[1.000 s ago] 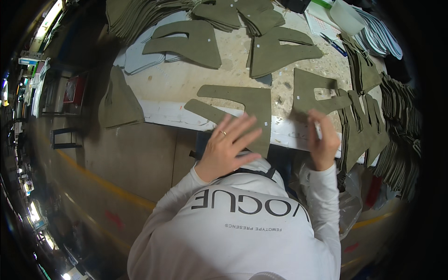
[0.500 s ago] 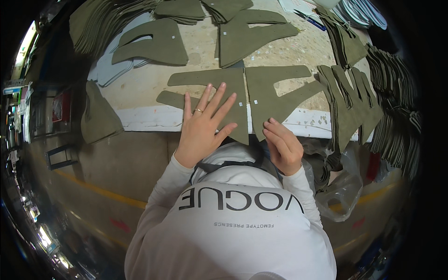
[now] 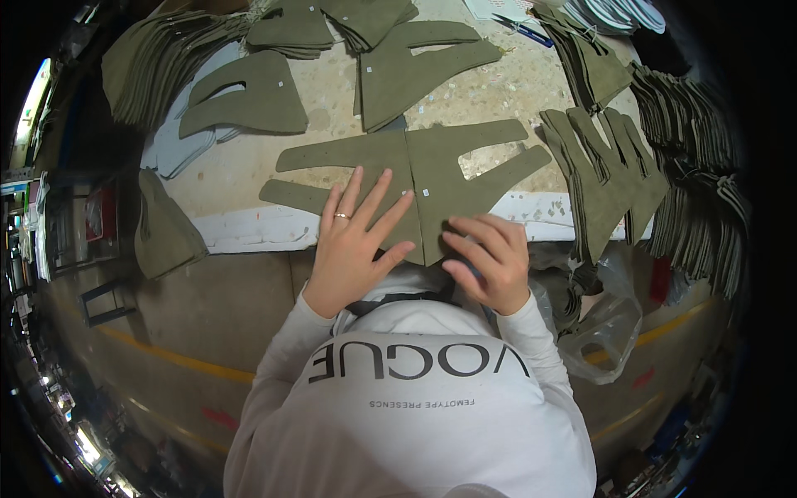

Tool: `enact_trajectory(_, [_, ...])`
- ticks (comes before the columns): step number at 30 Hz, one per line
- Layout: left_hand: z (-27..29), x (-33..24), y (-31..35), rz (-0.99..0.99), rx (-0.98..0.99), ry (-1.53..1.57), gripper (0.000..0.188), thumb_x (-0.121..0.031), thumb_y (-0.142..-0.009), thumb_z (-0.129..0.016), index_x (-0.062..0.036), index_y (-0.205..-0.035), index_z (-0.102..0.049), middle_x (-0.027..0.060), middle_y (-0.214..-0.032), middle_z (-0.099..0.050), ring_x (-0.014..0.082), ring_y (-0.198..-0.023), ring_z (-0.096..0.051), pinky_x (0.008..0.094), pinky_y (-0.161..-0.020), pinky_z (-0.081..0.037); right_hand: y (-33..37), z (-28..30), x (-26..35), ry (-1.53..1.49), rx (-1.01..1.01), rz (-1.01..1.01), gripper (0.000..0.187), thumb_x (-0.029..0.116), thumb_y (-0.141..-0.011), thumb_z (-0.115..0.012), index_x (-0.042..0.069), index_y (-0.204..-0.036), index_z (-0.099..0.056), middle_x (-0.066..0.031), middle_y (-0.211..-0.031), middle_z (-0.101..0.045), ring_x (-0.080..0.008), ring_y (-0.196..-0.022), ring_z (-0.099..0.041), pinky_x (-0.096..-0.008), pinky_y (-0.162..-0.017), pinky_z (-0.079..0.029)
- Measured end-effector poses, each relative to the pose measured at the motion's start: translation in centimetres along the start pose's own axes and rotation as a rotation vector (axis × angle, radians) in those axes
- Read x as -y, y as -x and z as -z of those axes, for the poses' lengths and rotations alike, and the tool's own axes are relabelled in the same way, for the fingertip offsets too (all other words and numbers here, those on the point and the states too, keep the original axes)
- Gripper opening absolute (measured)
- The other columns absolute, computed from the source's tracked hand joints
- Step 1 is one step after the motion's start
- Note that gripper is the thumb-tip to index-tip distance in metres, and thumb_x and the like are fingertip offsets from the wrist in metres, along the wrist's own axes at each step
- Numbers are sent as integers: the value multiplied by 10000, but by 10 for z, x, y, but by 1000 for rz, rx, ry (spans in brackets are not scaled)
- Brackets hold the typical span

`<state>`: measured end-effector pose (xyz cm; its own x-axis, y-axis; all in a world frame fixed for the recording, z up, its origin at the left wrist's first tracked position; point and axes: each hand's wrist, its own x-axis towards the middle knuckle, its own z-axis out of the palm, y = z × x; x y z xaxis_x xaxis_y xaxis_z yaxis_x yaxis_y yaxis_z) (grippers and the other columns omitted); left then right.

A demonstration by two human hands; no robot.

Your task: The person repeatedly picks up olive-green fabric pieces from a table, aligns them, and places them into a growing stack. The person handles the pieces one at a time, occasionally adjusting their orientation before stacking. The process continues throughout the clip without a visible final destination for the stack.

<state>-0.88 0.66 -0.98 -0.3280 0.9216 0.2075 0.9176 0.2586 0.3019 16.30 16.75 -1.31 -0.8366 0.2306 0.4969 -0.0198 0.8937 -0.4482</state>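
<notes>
Two olive-green cut pieces, suede or fabric by their look, lie side by side near the table's front edge. Each has long strips and a small white sticker. My left hand (image 3: 357, 236) rests flat with fingers spread on the left cut piece (image 3: 340, 156), covering part of it. Along the middle its straight edge meets the right cut piece (image 3: 444, 178). Over the lower edge of that right piece is my right hand (image 3: 496, 259), its fingers bent and apart, the thumb away from them. I see nothing held in either hand.
Stacks of similar olive pieces (image 3: 282, 98) lie at the far side and left. More bundles (image 3: 610, 178) stand at the right, some hanging over the edge. A blue pen (image 3: 531, 33) lies at the far right. Below hangs a clear plastic bag (image 3: 606, 332).
The gap between the two pieces has closed, and their straight edges now meet. My right hand's fingers and thumb have spread apart. The whole view has shifted slightly.
</notes>
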Motion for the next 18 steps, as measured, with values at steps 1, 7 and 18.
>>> enact_trajectory(1, [7,3,-3,-5,-27,57,523,-416,-880,-670,-182,-1343,-603,96,-1484,-470,327,-1366,-430,499,-1122,-333,-7,1,-3,22,16,-8,284,226,-792,-746,72,-1028,-709,-55,-1125,-669,-260,-1050,-608,-368,-839,-427])
enact_trajectory(7, [66,65,-61,54,-351,174,292,-240,-862,-720,-77,-1104,-714,123,-1073,-711,301,-942,-688,372,-833,-534,-51,-17,-22,-19,147,20,352,186,-815,-726,81,-1144,-658,-101,-1183,-590,-300,-1114,-545,-397,-869,-433])
enact_trajectory(18, [25,128,-203,-27,-290,215,219,-251,-830,-737,-58,-933,-730,107,-900,-725,276,-819,-701,361,-741,-548,-52,-27,-24,-80,73,-13,330,172,-843,-695,90,-1162,-667,-104,-1144,-602,-309,-1070,-557,-415,-893,-443])
